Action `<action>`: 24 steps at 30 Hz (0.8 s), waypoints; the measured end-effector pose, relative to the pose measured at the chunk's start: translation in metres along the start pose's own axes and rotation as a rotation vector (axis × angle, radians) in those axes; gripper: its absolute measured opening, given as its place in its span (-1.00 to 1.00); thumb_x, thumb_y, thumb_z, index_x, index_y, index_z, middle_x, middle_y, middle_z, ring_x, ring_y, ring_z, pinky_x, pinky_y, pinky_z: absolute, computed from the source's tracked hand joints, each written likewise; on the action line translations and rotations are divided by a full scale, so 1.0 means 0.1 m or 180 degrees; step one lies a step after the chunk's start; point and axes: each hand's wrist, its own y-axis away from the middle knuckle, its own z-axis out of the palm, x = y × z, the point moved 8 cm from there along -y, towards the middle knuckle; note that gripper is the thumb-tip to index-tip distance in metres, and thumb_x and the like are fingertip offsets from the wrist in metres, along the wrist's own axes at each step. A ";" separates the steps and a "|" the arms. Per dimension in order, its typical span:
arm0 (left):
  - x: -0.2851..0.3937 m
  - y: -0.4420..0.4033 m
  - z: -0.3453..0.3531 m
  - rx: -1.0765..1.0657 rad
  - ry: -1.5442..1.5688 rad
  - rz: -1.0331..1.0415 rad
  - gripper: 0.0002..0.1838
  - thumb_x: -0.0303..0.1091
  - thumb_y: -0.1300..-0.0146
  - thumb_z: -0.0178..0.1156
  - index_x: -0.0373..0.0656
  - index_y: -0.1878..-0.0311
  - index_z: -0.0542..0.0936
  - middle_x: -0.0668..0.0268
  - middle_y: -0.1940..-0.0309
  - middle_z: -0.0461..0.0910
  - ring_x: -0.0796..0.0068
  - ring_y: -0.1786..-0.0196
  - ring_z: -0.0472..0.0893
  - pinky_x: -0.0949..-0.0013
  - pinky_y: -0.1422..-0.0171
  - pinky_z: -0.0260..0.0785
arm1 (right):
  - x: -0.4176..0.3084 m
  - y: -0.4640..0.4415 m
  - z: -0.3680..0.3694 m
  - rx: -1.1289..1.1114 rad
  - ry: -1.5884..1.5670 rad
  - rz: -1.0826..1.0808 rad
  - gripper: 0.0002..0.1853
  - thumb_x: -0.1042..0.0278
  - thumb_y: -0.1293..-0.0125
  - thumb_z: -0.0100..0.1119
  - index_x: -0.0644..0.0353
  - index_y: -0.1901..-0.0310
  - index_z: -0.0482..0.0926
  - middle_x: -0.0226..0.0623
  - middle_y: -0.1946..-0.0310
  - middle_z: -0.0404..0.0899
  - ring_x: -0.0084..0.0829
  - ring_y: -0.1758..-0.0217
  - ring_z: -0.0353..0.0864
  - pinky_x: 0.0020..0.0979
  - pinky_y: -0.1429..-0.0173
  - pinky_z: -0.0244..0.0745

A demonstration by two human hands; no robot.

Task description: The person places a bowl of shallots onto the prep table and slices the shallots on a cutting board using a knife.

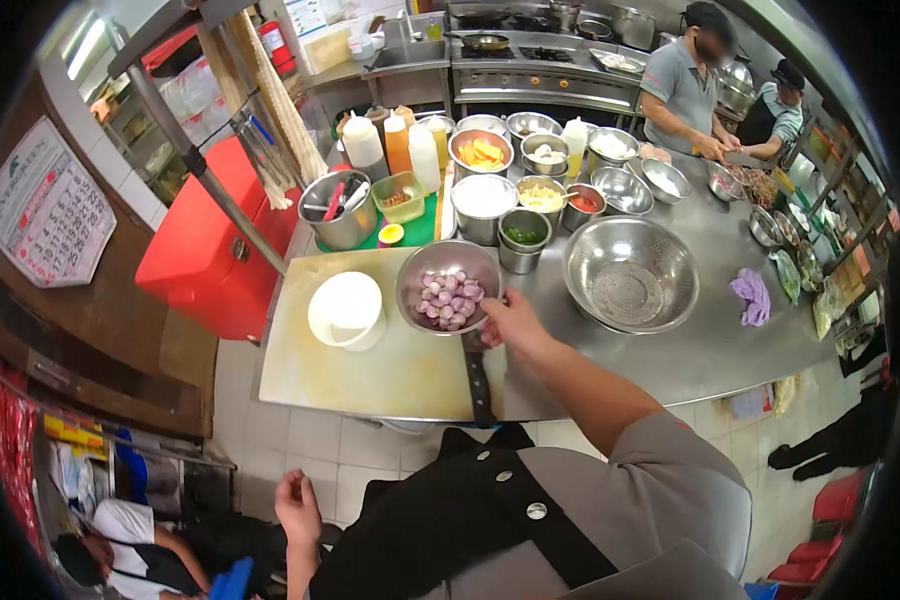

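My right hand (512,322) grips the right rim of a steel bowl (407,283) at the back right of the cutting board (295,375). Peeled purple shallots (450,299) lie inside the bowl. A black-handled knife (479,380) rests on the board, its handle toward me and its upper part hidden by the bowl. Left of the bowl stands a white plastic tub (346,312). My left hand (298,503) hangs low, away from the table, with its fingers curled; what they hold, if anything, is hidden.
A large steel colander (630,276) sits to the right on the steel table (570,375). Sauce bottles (396,143), ingredient bowls and a utensil pot (340,235) stand behind. Two people (682,95) work at the back right, and another person (130,545) is at the lower left.
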 end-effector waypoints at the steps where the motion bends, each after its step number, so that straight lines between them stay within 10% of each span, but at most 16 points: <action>1: 0.33 -0.31 0.03 0.0009 0.0020 0.0116 -0.72 -0.50 -0.46 0.28 -0.30 -0.19 0.61 0.20 0.04 0.69 0.44 0.11 0.68 0.37 -0.06 0.55 | -0.01 -0.17 0.01 0.0010 0.0070 0.0016 -0.27 0.09 -0.47 0.24 0.43 -0.43 0.20 -0.17 0.32 0.69 -0.42 0.48 0.66 -0.38 0.48 0.55; 9: 1.91 -1.77 0.80 -0.1532 -0.0038 0.2073 -0.23 -0.39 -0.17 0.51 -0.09 -0.47 0.46 0.01 -0.50 0.40 0.16 0.00 0.72 0.24 -0.05 0.65 | -0.26 -0.30 0.37 0.0343 0.0299 0.0135 -0.42 -0.12 -0.56 0.16 0.24 -0.30 0.47 -0.24 0.09 0.73 -0.46 0.37 0.74 -0.42 0.43 0.55; 16: 2.03 -2.41 1.25 -0.2168 -0.0085 0.3298 -0.59 -0.31 -0.22 0.47 -0.10 -0.14 0.66 0.11 -0.16 0.63 0.01 0.03 0.71 0.09 -0.06 0.61 | -0.43 0.60 0.52 0.1234 0.4433 -0.0257 -0.38 -0.07 -0.39 0.32 0.07 -0.38 0.52 0.05 -0.09 0.67 0.10 -0.10 0.74 -0.08 -0.25 0.64; 24: 1.89 -3.03 1.68 -0.1924 -0.0085 0.3259 -0.77 -0.33 -0.26 0.46 -0.13 0.05 0.73 0.10 0.08 0.69 0.04 0.00 0.70 0.08 -0.09 0.58 | -0.14 0.98 0.59 0.1564 0.3875 0.0114 -0.36 0.20 -0.25 0.42 -0.03 -0.38 0.49 0.09 -0.07 0.62 0.13 -0.10 0.70 0.00 -0.19 0.64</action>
